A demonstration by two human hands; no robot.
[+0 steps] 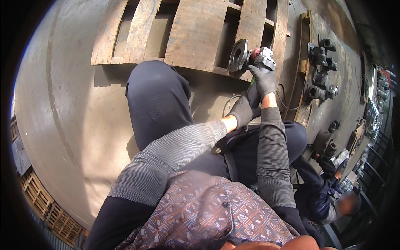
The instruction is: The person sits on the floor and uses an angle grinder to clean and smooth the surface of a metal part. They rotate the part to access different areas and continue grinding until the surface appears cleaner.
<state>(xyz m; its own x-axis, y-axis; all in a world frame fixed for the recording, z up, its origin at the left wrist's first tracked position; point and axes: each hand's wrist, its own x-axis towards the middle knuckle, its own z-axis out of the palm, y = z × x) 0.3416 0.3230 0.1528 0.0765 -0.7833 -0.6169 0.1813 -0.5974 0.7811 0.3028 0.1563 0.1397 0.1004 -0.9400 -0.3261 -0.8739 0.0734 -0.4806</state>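
Both my hands wear dark gloves and are closed around an angle grinder (266,62). My right hand (265,82) wraps its body just behind the grey head, while my left hand (241,111) grips the rear end, nearer my lap. A reddish disc (255,53) shows at the grinder's head. Right beside the disc, a grey metal part with a round flange and a central hole (244,52) stands at the near edge of a wooden pallet (193,33). Whether disc and metal touch, I cannot tell.
A cable (287,106) loops on the floor right of my hands. Several dark metal fittings (318,56) sit on another pallet (305,46) at the right. A co-worker (318,193) sits at lower right. Stacked wooden pallets (39,193) stand far left.
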